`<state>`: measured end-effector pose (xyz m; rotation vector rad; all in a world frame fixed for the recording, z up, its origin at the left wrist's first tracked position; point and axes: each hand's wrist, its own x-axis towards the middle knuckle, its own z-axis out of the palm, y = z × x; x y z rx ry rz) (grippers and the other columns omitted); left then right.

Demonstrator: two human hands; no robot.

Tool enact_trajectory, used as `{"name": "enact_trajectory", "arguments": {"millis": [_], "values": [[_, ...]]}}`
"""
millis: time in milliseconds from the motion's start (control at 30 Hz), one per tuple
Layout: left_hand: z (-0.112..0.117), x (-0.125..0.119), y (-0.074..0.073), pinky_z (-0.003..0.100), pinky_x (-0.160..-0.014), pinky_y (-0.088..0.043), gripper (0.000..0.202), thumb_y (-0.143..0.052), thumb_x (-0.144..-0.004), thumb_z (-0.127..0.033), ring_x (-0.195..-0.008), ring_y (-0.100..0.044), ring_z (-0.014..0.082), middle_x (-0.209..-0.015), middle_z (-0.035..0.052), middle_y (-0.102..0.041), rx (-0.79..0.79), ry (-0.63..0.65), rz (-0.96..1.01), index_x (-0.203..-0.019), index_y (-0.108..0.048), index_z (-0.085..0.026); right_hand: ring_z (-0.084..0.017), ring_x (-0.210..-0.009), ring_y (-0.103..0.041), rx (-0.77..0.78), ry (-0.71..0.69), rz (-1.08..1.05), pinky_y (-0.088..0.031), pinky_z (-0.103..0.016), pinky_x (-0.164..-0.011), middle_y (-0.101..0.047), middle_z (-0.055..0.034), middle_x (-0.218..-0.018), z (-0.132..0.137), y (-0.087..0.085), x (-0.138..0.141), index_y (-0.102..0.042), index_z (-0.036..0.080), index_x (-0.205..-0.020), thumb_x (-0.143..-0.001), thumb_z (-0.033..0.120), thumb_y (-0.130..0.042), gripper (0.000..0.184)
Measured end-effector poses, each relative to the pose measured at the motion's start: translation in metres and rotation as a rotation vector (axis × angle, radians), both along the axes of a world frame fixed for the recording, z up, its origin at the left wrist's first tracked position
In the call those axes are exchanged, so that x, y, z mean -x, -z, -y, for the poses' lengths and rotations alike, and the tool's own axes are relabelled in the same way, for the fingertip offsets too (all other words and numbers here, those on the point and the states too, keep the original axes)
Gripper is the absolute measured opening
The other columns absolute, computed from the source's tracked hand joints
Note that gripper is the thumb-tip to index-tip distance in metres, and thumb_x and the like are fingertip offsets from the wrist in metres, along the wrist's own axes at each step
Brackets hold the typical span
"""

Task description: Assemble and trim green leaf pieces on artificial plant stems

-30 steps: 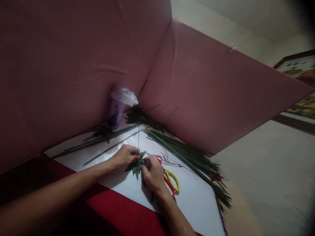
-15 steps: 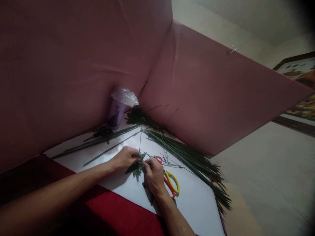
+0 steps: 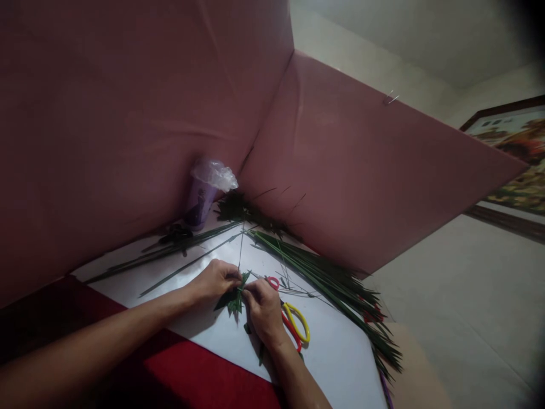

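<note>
Between my hands is a small bunch of green leaf pieces (image 3: 235,302), its pointed ends fanning downward over the white board. My left hand (image 3: 219,278) pinches it from the left with bent fingers. From the right, my right hand (image 3: 261,304) pinches the same bunch near its middle. A thin stem or strand rises from the bunch toward the far corner. Scissors with one yellow and one red handle (image 3: 303,322) lie just right of my right hand, partly covered by it. A smaller red scissor loop (image 3: 273,282) shows behind my fingers.
Long green leaves (image 3: 315,278) lie in a bundle along the right edge of the white board (image 3: 336,363). More long leaves (image 3: 170,257) lie at the left. A purple cup (image 3: 201,199) topped with clear plastic stands by the pink panels (image 3: 340,153). Red cloth (image 3: 204,369) is in front.
Both hands keep their pinch on the leaf bunch, with only slight finger movement. The whole view has shifted a little, so the panels and cup appear lower.
</note>
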<state>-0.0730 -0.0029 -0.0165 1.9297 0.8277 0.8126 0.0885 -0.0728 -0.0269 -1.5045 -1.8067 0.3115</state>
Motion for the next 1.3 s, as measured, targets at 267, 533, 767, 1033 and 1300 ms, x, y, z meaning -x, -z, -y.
{"name": "enact_trajectory", "arguments": {"millis": [267,533,767,1033,1300], "values": [[-0.002,0.0,0.003,0.02,-0.055,-0.039,0.017,-0.055,-0.071,-0.02,-0.06,-0.057,0.013,-0.062,0.0025,-0.066,-0.007,0.01,-0.01,-0.072,-0.07,-0.013,-0.016,-0.075,-0.052,-0.015,-0.04,0.146,-0.037,-0.025,-0.067,-0.056,-0.0024,-0.08,0.0,0.0,-0.001,-0.056,0.019,-0.08,-0.079,0.012,-0.05,0.009],[-0.001,-0.002,0.004,0.02,-0.054,-0.039,0.016,-0.056,-0.071,-0.019,-0.06,-0.057,0.0134,-0.063,0.0037,-0.066,0.024,0.026,0.024,-0.072,-0.07,-0.012,-0.016,-0.072,-0.053,-0.011,0.08,0.275,-0.033,-0.025,-0.064,-0.058,-0.0023,-0.078,0.0,0.002,0.003,-0.055,0.019,-0.079,-0.081,0.014,-0.048,0.009],[0.0,-0.002,0.001,0.019,-0.053,-0.039,0.015,-0.056,-0.069,-0.018,-0.058,-0.054,0.0116,-0.06,0.0019,-0.065,0.0,0.025,0.002,-0.071,-0.07,-0.012,-0.014,-0.065,-0.055,0.12,0.218,0.108,-0.033,-0.024,-0.06,-0.062,0.0021,-0.067,-0.001,-0.004,0.009,-0.057,0.02,-0.066,-0.075,0.017,-0.055,0.01],[0.002,-0.001,-0.003,0.018,-0.052,-0.039,0.016,-0.057,-0.07,-0.022,-0.056,-0.054,0.0108,-0.058,0.0013,-0.064,-0.016,0.028,-0.012,-0.07,-0.071,-0.013,-0.016,-0.063,-0.056,0.135,0.236,0.029,-0.036,-0.025,-0.06,-0.063,0.0014,-0.064,-0.003,-0.005,0.009,-0.061,0.021,-0.062,-0.07,0.018,-0.057,0.01],[0.002,-0.001,-0.004,0.019,-0.054,-0.039,0.016,-0.056,-0.07,-0.018,-0.059,-0.056,0.0122,-0.06,0.002,-0.065,-0.022,0.018,-0.032,-0.07,-0.07,-0.012,-0.014,-0.065,-0.055,0.067,0.148,0.066,-0.036,-0.023,-0.06,-0.062,0.0019,-0.068,0.0,-0.002,0.006,-0.059,0.02,-0.069,-0.075,0.02,-0.054,0.008]]}}
